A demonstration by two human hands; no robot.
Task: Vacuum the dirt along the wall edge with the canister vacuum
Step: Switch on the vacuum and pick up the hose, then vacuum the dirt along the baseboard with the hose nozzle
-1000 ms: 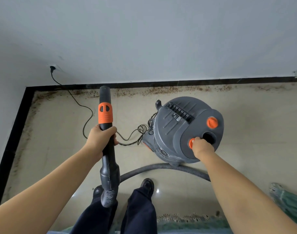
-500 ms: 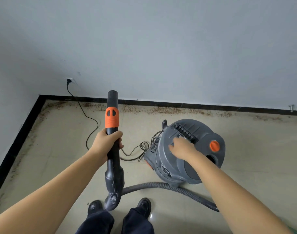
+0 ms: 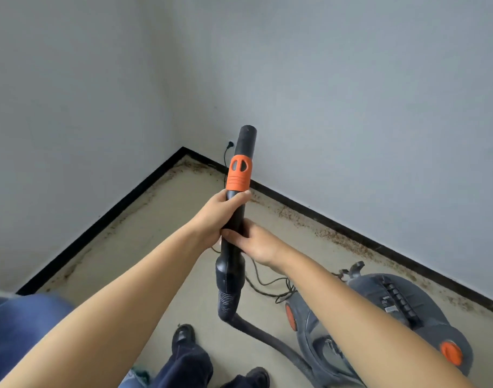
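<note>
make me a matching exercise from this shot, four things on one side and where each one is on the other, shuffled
Things:
1. left hand
2. right hand
3. canister
4. dirt

Places:
A. on the floor, lower right
B. on the wand, just under the orange collar
C. along the black baseboard
D. on the wand, lower down

Pairs: 1-B, 2-D, 3-A, 4-C

bare room corner | white walls (image 3: 351,79) | black baseboard (image 3: 99,219) | beige floor (image 3: 155,219) | wall socket (image 3: 230,142)
</note>
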